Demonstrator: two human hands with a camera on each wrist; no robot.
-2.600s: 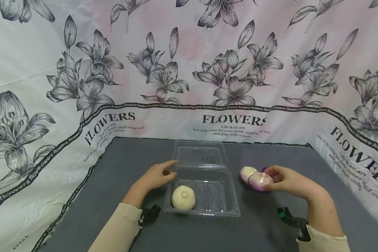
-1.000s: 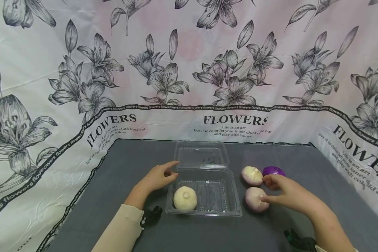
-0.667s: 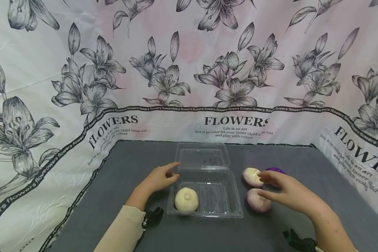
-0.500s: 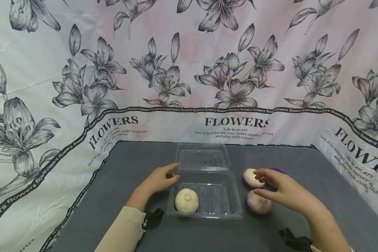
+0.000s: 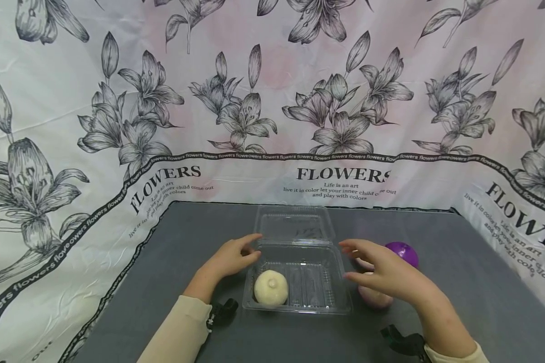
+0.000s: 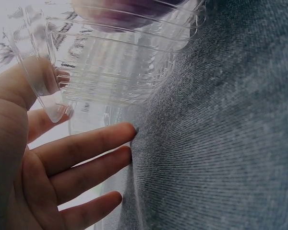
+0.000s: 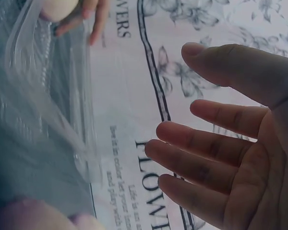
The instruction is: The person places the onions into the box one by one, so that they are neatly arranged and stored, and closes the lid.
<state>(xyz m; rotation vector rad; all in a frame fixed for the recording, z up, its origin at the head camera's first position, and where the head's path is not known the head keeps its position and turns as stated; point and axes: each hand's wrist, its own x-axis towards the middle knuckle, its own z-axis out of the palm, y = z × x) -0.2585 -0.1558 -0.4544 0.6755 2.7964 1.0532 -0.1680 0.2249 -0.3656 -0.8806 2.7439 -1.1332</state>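
Observation:
A clear plastic clamshell container (image 5: 320,308) lies with its lid folded back. In its left front corner sits a round cream vegetable (image 5: 271,288), like an onion or turnip, purplish underneath in the left wrist view. My left hand (image 5: 227,257) is at the container's left rim; its thumb overlaps the clear wall (image 6: 53,76) and the other fingers extend loosely. My right hand (image 5: 388,272) has its fingers spread and holds nothing, just right of the container. Partly hidden behind it are two white-and-purple vegetables, the nearer one (image 5: 376,298) showing more. Beyond them rests a deep purple one (image 5: 403,253).
The clear lid (image 5: 295,224) lies flat towards the back. A grey cloth (image 5: 186,227) covers the table. White fabric printed with flowers (image 5: 236,126) rises along the back and both sides. Each wrist wears a black camera mount, such as the left one (image 5: 224,311).
My right hand gripped the purple-white vegetables, let go of them beside the container, and has moved left towards its rim. The two vegetables now lie apart. The left hand stays.

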